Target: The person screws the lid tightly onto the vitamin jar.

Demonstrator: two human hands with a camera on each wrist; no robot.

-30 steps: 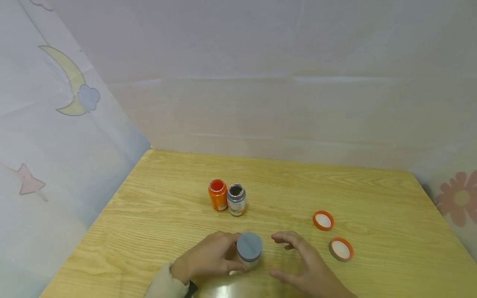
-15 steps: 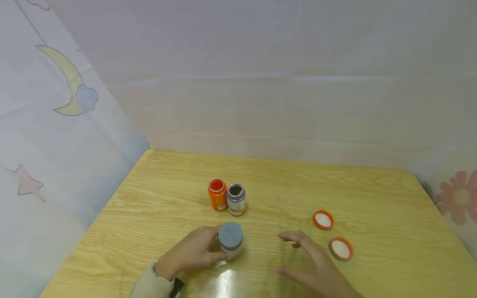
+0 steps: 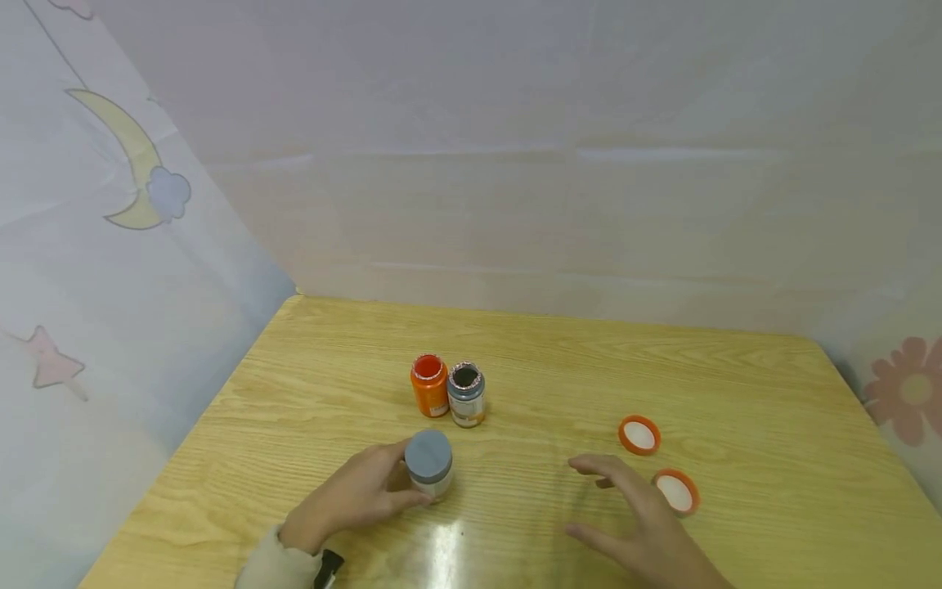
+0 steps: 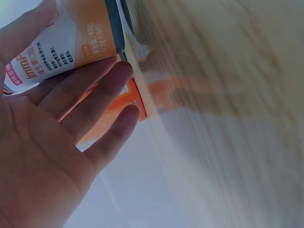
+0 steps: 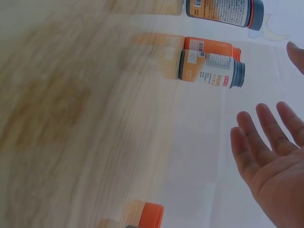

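Over the yellow wood-grain counter [image 3: 545, 368], the right hand [image 3: 642, 523] holds its fingers parted and free; the left hand's [image 3: 361, 495] fingers grasp a grey-lidded, white-and-orange cylindrical jar [image 3: 429, 465] before two open plastic jars [image 3: 467, 405]; two round orange-rimmed caps [image 3: 639, 434] lie right.

Left hand [image 3: 361, 491] moving grey-capped supplement bottle [image 3: 429, 468] leftward and forward over tabletop [image 3: 515, 466], bringing it closer to open orange bottle [image 3: 430, 391]. Sleeve [image 3: 278, 563] and black strap [image 3: 328, 568] at left wrist shifting leftward too. Right hand [image 3: 648, 523] drifting rightward, closing in on nearer orange-rimmed cap [image 3: 676, 492]. Gap between right hand and grey-capped supplement bottle widening.
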